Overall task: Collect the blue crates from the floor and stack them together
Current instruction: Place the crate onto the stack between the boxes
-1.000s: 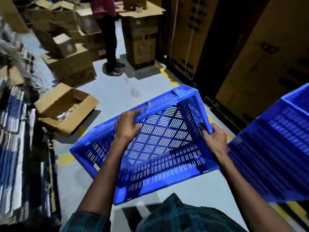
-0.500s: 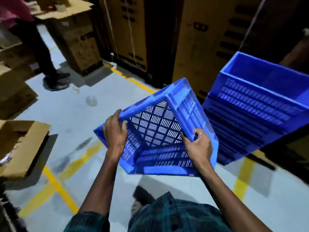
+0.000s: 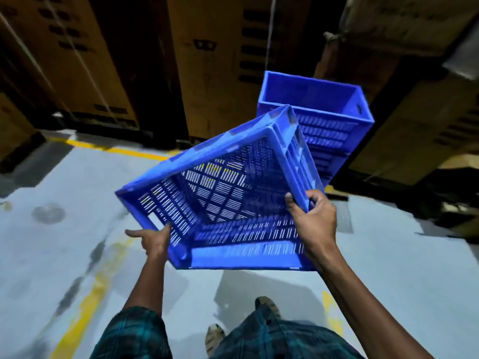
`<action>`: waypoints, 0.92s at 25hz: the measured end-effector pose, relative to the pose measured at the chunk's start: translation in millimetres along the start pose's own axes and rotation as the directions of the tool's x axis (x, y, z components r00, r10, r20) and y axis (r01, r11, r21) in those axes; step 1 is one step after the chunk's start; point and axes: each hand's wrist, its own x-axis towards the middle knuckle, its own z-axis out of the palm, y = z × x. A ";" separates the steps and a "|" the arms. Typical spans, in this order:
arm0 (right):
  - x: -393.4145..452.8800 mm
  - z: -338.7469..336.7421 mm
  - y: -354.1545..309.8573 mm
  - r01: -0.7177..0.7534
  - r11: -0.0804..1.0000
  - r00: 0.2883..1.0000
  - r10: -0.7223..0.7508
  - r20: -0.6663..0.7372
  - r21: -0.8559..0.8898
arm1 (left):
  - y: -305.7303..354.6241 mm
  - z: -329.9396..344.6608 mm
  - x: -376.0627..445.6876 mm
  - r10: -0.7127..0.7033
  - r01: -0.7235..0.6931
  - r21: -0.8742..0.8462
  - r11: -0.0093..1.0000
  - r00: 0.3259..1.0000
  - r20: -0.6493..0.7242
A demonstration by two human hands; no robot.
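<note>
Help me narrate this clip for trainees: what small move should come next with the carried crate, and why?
Probably level the carried crate and lift it over the stack of blue crates. It is tilted, its opening facing the person, held at opposite rims by the left hand and right hand, while the stack's top crate stands open just beyond.

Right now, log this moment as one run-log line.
left hand: grips carried crate corner | right hand: grips its rim | crate: tilted, airborne | crate stack: ahead, open top | step: not yet stacked
</note>
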 end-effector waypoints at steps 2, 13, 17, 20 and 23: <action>-6.6 -15.3 3.4 0.033 0.995 0.999 -0.032 -0.011 0.092 | 2.9 4.0 7.4 -0.039 0.036 -0.069 0.997 0.998 -0.043; 48.8 -85.9 95.3 -0.093 0.996 0.959 0.089 -0.268 -0.001 | 36.0 40.7 -41.9 0.371 -0.373 0.189 0.908 0.927 0.045; 77.1 -112.3 137.7 -0.115 0.993 0.943 0.104 -0.315 -0.015 | 71.5 64.4 -70.6 0.501 -0.486 0.290 0.824 0.865 0.028; 114.0 -131.4 157.0 -0.145 0.989 0.932 0.136 -0.337 -0.001 | 107.2 90.9 -108.7 0.600 -0.548 0.334 0.767 0.797 -0.072; 155.5 -147.0 167.6 -0.122 0.992 0.924 0.121 -0.363 0.021 | 133.4 125.7 -142.4 0.612 -0.554 0.287 0.781 0.769 -0.183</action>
